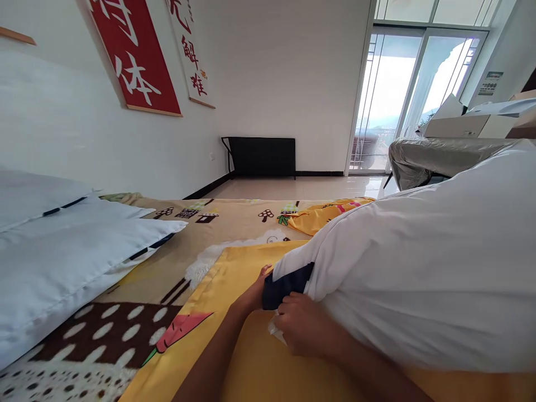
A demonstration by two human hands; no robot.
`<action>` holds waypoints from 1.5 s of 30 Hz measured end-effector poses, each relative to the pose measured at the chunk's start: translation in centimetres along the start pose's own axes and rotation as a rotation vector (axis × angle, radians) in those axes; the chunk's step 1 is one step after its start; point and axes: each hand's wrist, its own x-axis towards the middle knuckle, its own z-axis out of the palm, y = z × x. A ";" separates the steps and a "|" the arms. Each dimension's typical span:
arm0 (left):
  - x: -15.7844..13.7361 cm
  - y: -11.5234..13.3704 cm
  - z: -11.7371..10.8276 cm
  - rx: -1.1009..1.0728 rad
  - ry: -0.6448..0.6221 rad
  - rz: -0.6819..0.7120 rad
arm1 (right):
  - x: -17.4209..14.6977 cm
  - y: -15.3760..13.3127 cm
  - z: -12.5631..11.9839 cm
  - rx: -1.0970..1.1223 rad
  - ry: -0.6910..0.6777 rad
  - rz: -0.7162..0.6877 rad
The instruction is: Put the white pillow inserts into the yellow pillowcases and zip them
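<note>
A large, puffed white pillow (419, 268) with a dark navy piece of fabric (287, 286) at its near-left corner lies across the right side of the bed. My left hand (253, 293) grips the outer end of the navy piece, its fingertips partly hidden behind the fabric. Just to the right, my right hand (304, 324) is closed on the lower edge of the same corner, knuckles up. A bit of whitish, see-through material (277, 329) pokes out below the right fingers. Under both hands spreads a yellow cloth (251, 357) with a carrot print.
White pillows (79, 262) with dark stripes are stacked at left on a patterned blanket (234, 215). Another yellow cloth (318, 218) lies bunched at the bed's far edge. Beyond stand a black folded panel (263, 157), a plastic-covered table (444, 159) with boxes, and a sliding door (414, 100).
</note>
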 end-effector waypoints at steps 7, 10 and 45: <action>0.2 1.1 -2.3 -0.051 -0.103 -0.134 | 0.6 0.5 3.0 -0.012 0.001 0.089; 0.1 2.0 -4.1 -0.014 -0.060 -0.245 | 0.9 0.4 3.8 -0.030 0.021 0.126; -0.8 15.3 -4.7 -1.089 0.286 -0.266 | -1.9 7.5 -4.3 1.034 1.143 0.798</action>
